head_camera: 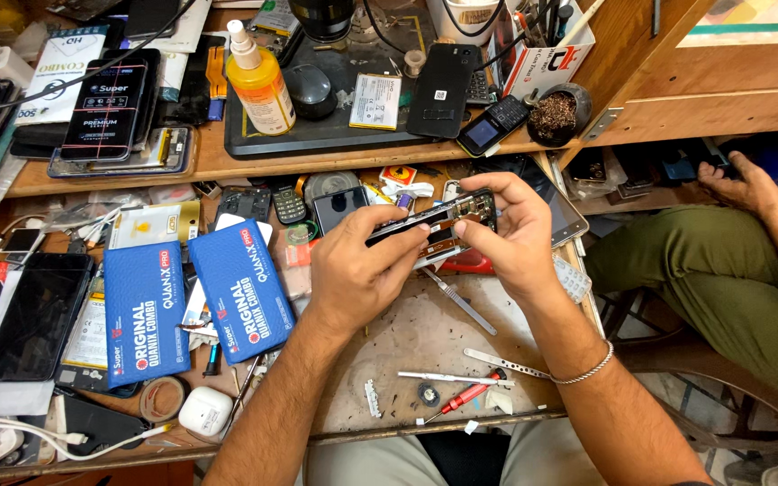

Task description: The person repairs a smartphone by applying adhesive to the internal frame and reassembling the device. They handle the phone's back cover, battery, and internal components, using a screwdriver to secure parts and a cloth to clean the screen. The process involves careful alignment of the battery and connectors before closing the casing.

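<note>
Both my hands hold an opened smartphone [438,223] edge-on above the middle of the wooden workbench [407,342]. My left hand [357,265] grips its left end, with thumb and fingers pinching the frame. My right hand [506,236] wraps the right end, fingers curled over the top edge. The phone's inner parts and frame show between my hands. A silver bracelet sits on my right wrist.
Two blue flat boxes [191,301] lie at left beside a dark phone screen [33,315]. Tweezers [506,363], a red screwdriver [461,399] and small parts lie near the front edge. A yellow bottle [258,81] stands on the upper shelf. Another person's leg and foot [722,261] are at right.
</note>
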